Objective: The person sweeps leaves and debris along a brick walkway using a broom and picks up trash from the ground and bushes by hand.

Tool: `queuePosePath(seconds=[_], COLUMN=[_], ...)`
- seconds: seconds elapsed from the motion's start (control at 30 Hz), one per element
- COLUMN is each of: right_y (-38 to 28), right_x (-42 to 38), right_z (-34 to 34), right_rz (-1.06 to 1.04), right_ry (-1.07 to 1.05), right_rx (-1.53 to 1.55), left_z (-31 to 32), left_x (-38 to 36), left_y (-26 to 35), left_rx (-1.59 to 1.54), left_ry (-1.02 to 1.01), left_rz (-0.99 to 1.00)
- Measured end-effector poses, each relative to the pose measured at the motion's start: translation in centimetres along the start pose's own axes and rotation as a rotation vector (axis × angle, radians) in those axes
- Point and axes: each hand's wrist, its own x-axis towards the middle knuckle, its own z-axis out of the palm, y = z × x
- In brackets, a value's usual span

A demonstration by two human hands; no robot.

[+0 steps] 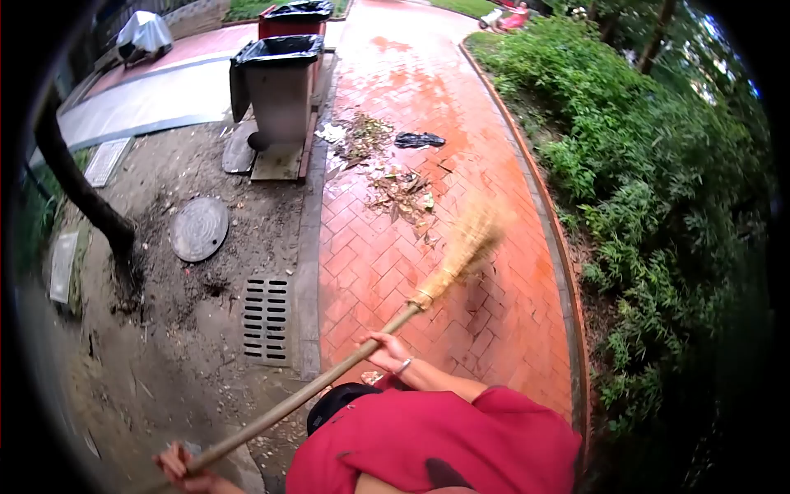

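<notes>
A straw broom (465,247) with a long wooden handle (284,406) slants across the view, its bristles blurred over the red brick path. My right hand (387,352), with a bracelet at the wrist, is wrapped round the handle just below the broom head. Low at the left edge, my left hand (183,468) grips the same handle near its other end. Beyond the bristles lies a heap of dry leaves (399,193), with more leaf litter (362,136) behind it. A crumpled black plastic bag (420,140) rests to the right of that litter.
Lined trash bins (280,90) stand beside the path. Bare soil on the left holds a round manhole cover (199,229), a slotted drain grate (266,321) and a tree trunk (82,185). Along the right, a brick curb (527,156) borders dense green shrubs (642,214).
</notes>
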Motion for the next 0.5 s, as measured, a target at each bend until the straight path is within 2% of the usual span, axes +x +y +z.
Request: queuePosePath(seconds=[0.03,0.07,0.1,0.13,0.17,0.2,0.23,0.27,0.3,0.33,0.37,0.43,0.5], right_y=[0.0,0.3,0.3,0.7,1.0,1.5,2.0,2.6,3.2,3.8,4.4,5.0,6.2], right_x=[-0.4,-1.0,-1.6,-2.0,-2.6,-3.7,-3.9,-5.8,-6.1,-6.6,-7.9,-10.9,-12.9], right_z=[-1.0,-2.0,-3.2,-5.2,-6.1,-7.3,-10.0,-9.0,-11.4,-13.9,-15.7,-18.4,-20.6], right_rz=[-0.054,-0.145,-0.181,-0.265,-0.307,-0.345,-0.461,-0.462,-0.52,-0.598,-0.636,-0.661,-0.702], right_ry=[0.054,0.098,0.212,0.228,0.206,0.271,0.282,0.351,0.371,0.387,0.468,0.548,0.644], right_rx=[0.039,0.092,0.085,0.146,0.286,0.344,0.403,0.412,0.436,0.527,0.573,0.734,0.775], left_z=[2.6,2.8,3.2,4.9,5.0,5.4,7.7,9.7,12.5,13.1,15.6,19.0,23.0], left_x=[2.9,5.1,6.8,8.1,9.4,10.3,10.6,10.3,9.9,9.3,8.0,3.5,-0.4], left_y=[-2.3,-5.0,-8.0,-10.7,-14.0,-17.1,-19.8,-22.6,-24.7,-27.6,-28.8,-31.8,-33.4], left_rx=[-0.219,-0.275,-0.252,-0.179,-0.126,-0.12,-0.142,-0.091,-0.154,-0.354,-0.37,-0.314,-0.421], left_ry=[0.051,-0.004,0.06,0.115,0.115,0.073,0.13,0.183,0.188,-0.023,-0.055,-0.344,-0.368], left_rz=[-0.133,-0.219,-0.304,-0.382,-0.463,-0.571,-0.658,-0.752,-0.886,-0.981,-1.069,-1.23,-1.435])
